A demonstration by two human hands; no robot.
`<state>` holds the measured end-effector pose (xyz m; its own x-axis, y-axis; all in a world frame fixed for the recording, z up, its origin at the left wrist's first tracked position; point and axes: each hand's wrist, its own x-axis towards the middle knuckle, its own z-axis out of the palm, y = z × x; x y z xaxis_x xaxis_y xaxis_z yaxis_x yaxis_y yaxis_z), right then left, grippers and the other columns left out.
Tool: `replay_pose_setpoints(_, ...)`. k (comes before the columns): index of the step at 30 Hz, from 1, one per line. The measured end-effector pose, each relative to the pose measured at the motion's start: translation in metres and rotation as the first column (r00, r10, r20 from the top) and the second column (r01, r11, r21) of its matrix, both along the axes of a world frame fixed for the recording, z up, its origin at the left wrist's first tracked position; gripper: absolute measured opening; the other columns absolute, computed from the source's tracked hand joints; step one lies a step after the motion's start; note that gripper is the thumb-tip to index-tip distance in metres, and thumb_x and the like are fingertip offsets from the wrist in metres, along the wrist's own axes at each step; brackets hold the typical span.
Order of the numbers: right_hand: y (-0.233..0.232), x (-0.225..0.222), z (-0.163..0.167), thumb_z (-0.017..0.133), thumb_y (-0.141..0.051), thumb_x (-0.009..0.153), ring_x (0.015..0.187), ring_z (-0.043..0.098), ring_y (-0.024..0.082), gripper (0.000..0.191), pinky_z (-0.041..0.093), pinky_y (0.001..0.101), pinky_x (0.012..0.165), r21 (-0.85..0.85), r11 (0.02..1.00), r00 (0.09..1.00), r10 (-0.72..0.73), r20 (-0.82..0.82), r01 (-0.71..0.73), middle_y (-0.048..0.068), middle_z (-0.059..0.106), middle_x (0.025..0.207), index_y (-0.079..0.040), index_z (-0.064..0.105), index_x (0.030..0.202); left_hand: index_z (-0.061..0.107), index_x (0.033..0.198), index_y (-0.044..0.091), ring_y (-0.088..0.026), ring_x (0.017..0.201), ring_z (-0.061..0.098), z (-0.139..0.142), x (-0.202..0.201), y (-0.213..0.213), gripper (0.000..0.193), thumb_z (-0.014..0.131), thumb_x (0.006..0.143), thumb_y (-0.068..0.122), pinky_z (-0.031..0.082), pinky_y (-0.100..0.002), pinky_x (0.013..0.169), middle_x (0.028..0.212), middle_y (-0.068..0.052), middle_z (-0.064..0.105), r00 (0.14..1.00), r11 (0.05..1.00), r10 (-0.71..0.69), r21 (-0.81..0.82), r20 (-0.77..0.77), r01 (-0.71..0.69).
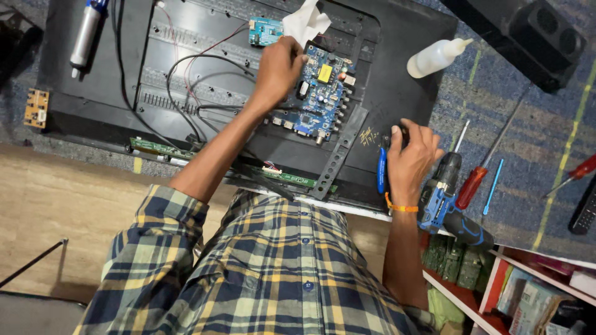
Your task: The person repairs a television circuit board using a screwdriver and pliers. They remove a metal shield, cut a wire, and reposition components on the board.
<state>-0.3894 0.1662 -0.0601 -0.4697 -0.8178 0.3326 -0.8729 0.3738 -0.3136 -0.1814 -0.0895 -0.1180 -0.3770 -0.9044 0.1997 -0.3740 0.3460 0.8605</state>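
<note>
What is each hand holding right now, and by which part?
Left hand pinches a white tissue at its lower end; right hand rests on a blue-handled tool.

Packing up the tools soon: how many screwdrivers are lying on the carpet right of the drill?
3: a red-handled screwdriver beside the blue drill, a thin blue screwdriver just right of it, and another red-handled one near the right edge. Others may lie out of view.

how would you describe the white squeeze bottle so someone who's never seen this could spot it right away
Start at the big black panel lying open on the patterned carpet. At its far right corner, beyond the blue circuit board, lies the white squeeze bottle, on its side with its nozzle pointing away. It is the only pale, rounded plastic thing there.
</note>
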Motion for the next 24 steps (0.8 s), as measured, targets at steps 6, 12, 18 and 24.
replay_pose_setpoints(6,0.007,0.034,0.021,0.074,-0.008,0.098,0.105,0.060,0.029,0.018,0.044,0.0401,0.095,-0.049,0.969,0.952,0.246,0.182,-0.241,0.011,0.067,0.108,-0.008,0.074,0.116,0.060,0.108,-0.003,-0.036,0.079,0.068,0.032,0.027,0.013,0.022,0.074,0.092,0.003,0.052,-0.044,0.072,0.087,-0.019,0.068,0.992,0.990,-0.100,-0.106,-0.073,0.092)
replay_pose_setpoints(12,0.011,0.046,0.034,0.070,-0.007,0.096,0.102,0.063,0.030,0.022,0.046,0.0419,0.092,0.012,0.938,0.928,0.342,0.148,-0.347,0.011,0.069,0.108,-0.007,0.074,0.118,0.061,0.106,-0.004,-0.036,0.085,0.067,0.071,0.071,0.039,0.016,0.072,0.100,0.007,0.054,-0.042,0.074,0.094,-0.020,0.066,0.985,0.978,-0.171,-0.125,-0.007,0.168)
replay_pose_setpoints(18,0.015,0.061,0.035,0.079,-0.037,0.092,0.062,0.071,0.021,0.032,0.054,0.0354,0.059,0.370,0.925,0.900,-0.081,0.428,-0.092,0.005,0.072,0.071,-0.007,0.072,0.100,0.065,0.110,0.000,-0.039,0.100,0.061,0.089,0.084,0.082,0.028,0.078,0.095,0.019,0.047,-0.046,0.086,0.102,-0.018,0.066,0.941,0.964,-0.231,-0.073,0.249,0.256)
replay_pose_setpoints(24,0.023,0.084,0.010,0.085,-0.031,0.082,0.058,0.069,0.021,0.072,0.053,0.0370,0.055,0.301,0.951,0.903,-0.067,0.424,-0.070,0.007,0.072,0.066,0.000,0.051,0.137,0.063,0.122,0.005,-0.035,0.126,0.051,0.074,0.068,0.115,0.056,0.080,0.076,0.031,0.039,-0.050,0.103,0.124,-0.014,0.060,0.844,0.779,-0.322,-0.387,0.429,0.494)
